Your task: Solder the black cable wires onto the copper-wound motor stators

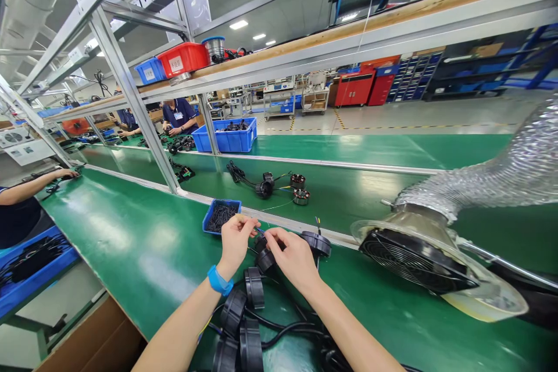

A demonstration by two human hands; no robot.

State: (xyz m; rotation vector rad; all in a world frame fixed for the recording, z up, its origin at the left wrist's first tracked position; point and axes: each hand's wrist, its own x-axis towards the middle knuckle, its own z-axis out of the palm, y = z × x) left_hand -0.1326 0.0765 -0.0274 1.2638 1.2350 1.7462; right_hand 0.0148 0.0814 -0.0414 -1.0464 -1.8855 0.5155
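Caps point(234, 309) in black lie clustered between the forearms, with thick cables point(288, 331) beside them; whether these are finished or waiting cannot be told. Just ahead, the left hand point(235, 241) pinches thin wires point(258, 230) between thumb and fingertips, and the right hand point(292, 256), also nearly closed, grips them from the other side, above another black cap point(264, 257). Work on this piece looks midway: the wires are in the fingers, but the ends are too small to show any join. Just past the left hand, a blue tray point(205, 221) holds many small black tubes point(221, 218). Past the right hand, a wide cap point(316, 244) has wire ends standing loose, so it seems unfinished. Farther beyond both hands, two coils point(299, 189) sit uncovered.
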